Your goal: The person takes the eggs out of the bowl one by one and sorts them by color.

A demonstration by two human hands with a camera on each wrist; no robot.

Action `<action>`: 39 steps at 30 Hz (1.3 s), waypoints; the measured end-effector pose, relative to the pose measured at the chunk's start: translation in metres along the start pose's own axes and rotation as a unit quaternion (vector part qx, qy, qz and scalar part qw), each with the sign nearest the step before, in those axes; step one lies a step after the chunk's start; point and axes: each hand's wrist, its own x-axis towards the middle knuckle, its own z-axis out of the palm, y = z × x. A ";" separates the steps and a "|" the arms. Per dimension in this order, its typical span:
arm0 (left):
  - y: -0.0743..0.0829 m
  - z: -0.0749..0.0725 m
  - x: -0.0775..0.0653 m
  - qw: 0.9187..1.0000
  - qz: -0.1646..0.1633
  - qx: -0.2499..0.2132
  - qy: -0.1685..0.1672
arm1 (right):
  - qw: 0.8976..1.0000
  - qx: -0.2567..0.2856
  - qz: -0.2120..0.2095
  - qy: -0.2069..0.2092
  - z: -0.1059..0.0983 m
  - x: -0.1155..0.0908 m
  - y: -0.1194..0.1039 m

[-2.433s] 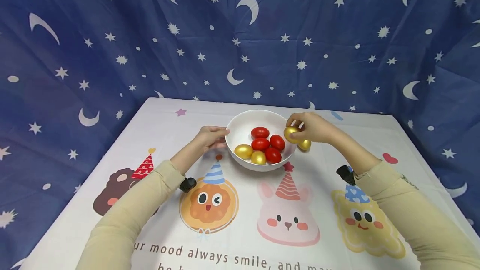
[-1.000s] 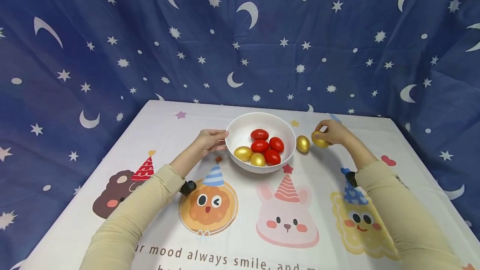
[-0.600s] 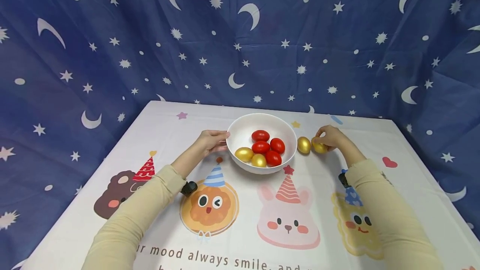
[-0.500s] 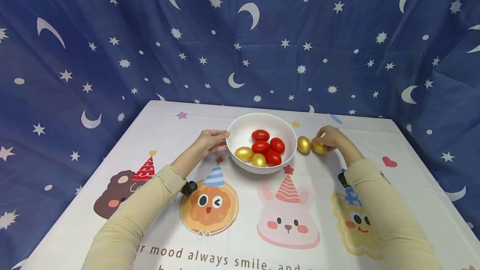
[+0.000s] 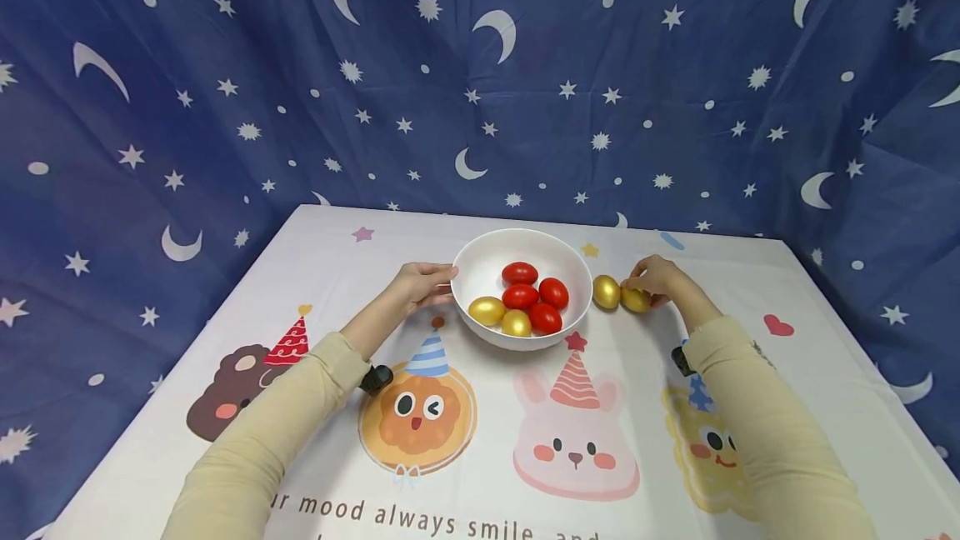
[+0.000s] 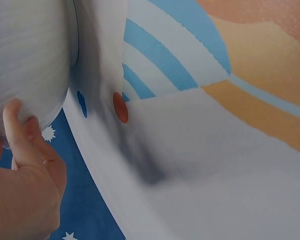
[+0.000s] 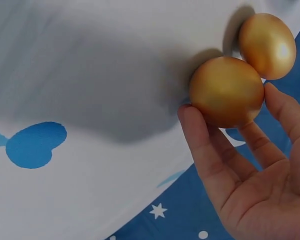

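Observation:
Near the back middle of the table stands a white bowl [image 5: 521, 342] with several red eggs [image 5: 520, 297] and two golden eggs [image 5: 487, 311] inside. My left hand [image 5: 417, 286] grips the bowl's left rim, and the left wrist view has its fingers against the bowl's outer wall [image 6: 30, 55]. To the right of the bowl, my right hand [image 5: 658, 277] pinches a golden egg [image 5: 636, 300] between thumb and fingertips, low at the cloth. Another golden egg [image 5: 606, 292] lies between it and the bowl; both eggs [image 7: 227, 92] appear to touch in the right wrist view.
A white cloth [image 5: 450, 490] printed with cartoon faces and lettering covers the table. Behind it hangs a dark blue curtain [image 5: 420, 140] with moons and stars. Each wrist carries a small black device [image 5: 377, 379].
My right hand has carried the golden egg from the bowl's right rim rightward and down, beside the other golden egg. The left hand stays on the bowl's rim.

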 end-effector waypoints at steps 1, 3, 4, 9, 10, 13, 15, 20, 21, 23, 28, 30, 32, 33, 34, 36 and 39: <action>-0.001 0.000 0.000 1.000 -0.001 0.002 0.000 | 1.000 0.001 0.004 -0.003 0.001 0.000 0.000; -0.002 0.000 0.000 1.000 -0.001 0.004 0.000 | 1.000 -0.002 0.006 -0.005 0.002 0.000 -0.001; -0.002 0.000 0.000 1.000 -0.001 0.004 0.000 | 1.000 -0.002 0.007 -0.006 0.002 0.000 -0.001; -0.001 -0.001 0.001 1.000 0.000 -0.001 -0.001 | 1.000 -0.010 0.005 -0.004 -0.002 0.003 -0.001; -0.001 -0.001 0.001 1.000 -0.001 -0.003 -0.001 | 1.000 -0.010 0.003 -0.004 -0.003 0.004 -0.001; 0.001 -0.001 0.001 1.000 -0.003 -0.006 -0.002 | 1.000 -0.013 0.004 0.001 -0.004 0.005 -0.001; 0.002 -0.002 0.001 1.000 -0.007 -0.006 -0.003 | 1.000 -0.017 0.002 0.002 -0.005 0.004 -0.002; 0.001 -0.002 0.001 1.000 -0.009 -0.011 -0.005 | 1.000 -0.029 0.004 0.008 -0.007 -0.001 -0.003; 0.001 -0.002 0.001 1.000 -0.009 -0.012 -0.005 | 1.000 -0.030 0.004 0.008 -0.007 -0.002 -0.003; 0.000 -0.001 0.001 1.000 -0.008 -0.013 -0.005 | 0.999 -0.037 0.002 0.011 -0.008 -0.004 -0.003; 0.000 -0.001 0.000 1.000 -0.011 -0.010 -0.004 | 0.998 -0.055 -0.003 0.030 -0.011 -0.008 -0.006; 0.000 -0.001 0.000 1.000 -0.011 -0.009 -0.003 | 0.998 -0.059 -0.010 0.038 -0.012 -0.010 -0.008; 0.001 -0.002 0.000 1.000 -0.011 -0.007 -0.002 | 0.997 -0.063 -0.023 0.044 -0.014 -0.012 -0.011; 0.001 -0.002 0.000 1.000 -0.011 -0.007 -0.002 | 0.996 -0.064 -0.029 0.047 -0.015 -0.013 -0.012; 0.001 -0.002 0.000 1.000 -0.011 -0.006 -0.003 | 0.996 -0.067 -0.037 0.050 -0.015 -0.014 -0.013; 0.001 -0.002 0.000 1.000 -0.011 -0.003 -0.002 | 0.994 -0.070 -0.055 0.058 -0.017 -0.016 -0.016; 0.002 0.000 0.001 1.000 -0.010 0.006 0.002 | 0.992 -0.066 -0.081 0.072 -0.018 -0.019 -0.020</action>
